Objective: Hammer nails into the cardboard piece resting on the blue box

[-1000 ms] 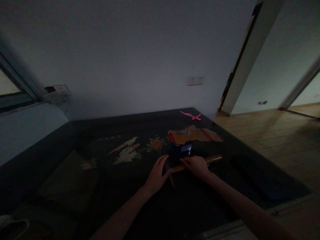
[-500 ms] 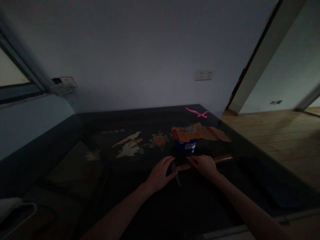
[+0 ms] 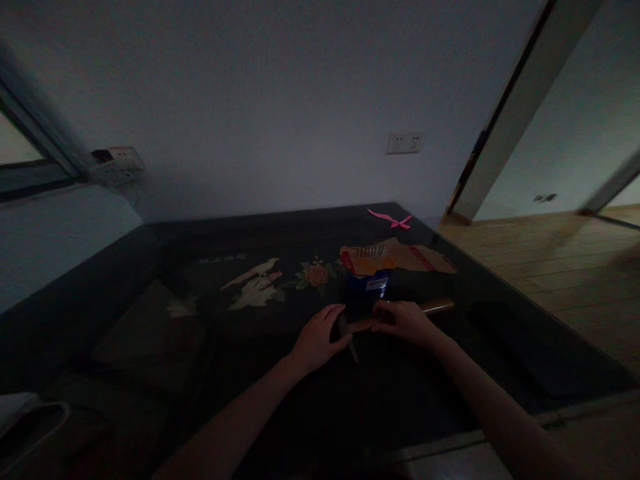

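Observation:
A hammer with a wooden handle lies across the dark table in front of me, its dark metal head toward the left. My left hand closes on the head, thumb on the near side and fingers on the far side. Around the middle of the handle, the fingers of my right hand are curled. Just beyond my hands stands a blue container. On top of it rests a torn piece of cardboard, with several thin dark nails in a row at its left part.
A pink ribbon lies near the table's far right corner. At the right is a flat dark object. Something white shows at the lower left edge. The table meets a wall with sockets.
My right hand's fingers have curled more around the hammer's handle. The left hand stays on the head. The whole view has shifted slightly.

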{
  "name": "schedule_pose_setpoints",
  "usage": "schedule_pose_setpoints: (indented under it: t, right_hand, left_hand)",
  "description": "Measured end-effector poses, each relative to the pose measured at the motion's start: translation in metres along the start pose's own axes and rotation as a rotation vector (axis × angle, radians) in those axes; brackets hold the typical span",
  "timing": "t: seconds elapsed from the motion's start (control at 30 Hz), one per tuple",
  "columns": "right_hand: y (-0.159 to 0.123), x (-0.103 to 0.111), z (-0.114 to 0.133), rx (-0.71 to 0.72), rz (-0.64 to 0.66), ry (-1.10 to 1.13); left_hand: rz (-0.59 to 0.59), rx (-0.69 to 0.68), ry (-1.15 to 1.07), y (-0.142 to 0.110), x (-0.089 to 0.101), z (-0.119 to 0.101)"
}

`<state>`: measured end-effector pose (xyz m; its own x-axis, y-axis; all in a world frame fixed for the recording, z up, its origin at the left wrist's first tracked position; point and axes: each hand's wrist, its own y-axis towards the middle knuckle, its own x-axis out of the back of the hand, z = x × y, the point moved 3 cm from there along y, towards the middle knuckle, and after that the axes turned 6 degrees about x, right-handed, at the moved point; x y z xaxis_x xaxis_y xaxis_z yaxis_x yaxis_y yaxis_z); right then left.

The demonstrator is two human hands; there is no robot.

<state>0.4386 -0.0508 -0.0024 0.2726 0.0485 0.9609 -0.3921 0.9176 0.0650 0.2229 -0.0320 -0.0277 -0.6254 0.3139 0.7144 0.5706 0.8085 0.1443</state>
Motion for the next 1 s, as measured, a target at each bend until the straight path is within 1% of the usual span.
schedule_pose_setpoints:
  t: [0.2, 0.43, 0.53, 0.73, 1.0]
  right_hand:
    - [-0.002, -0.003, -0.007, 0.062, 0.027, 0.055]
    - [-0.001, -0.003, -0.001, 0.117, -0.071, 0.049]
    - [0.002, -0.005, -0.001, 0.117, -0.106, 0.052]
    - [0.006, -0.010, -0.006, 0.181, -0.148, 0.045]
    - [0.007, -0.013, -0.018, 0.170, -0.191, 0.038]
  left_hand:
    - [0.015, 0.013, 0.074, 0.000, -0.001, 0.000]
    - [0.015, 0.026, 0.087, 0.002, 0.000, 0.002]
    - [0.009, 0.034, 0.105, 0.002, 0.001, 0.001]
    - [-0.001, 0.007, 0.144, 0.002, -0.002, 0.005]
    - [0.025, -0.018, 0.208, 0.001, -0.002, 0.002]
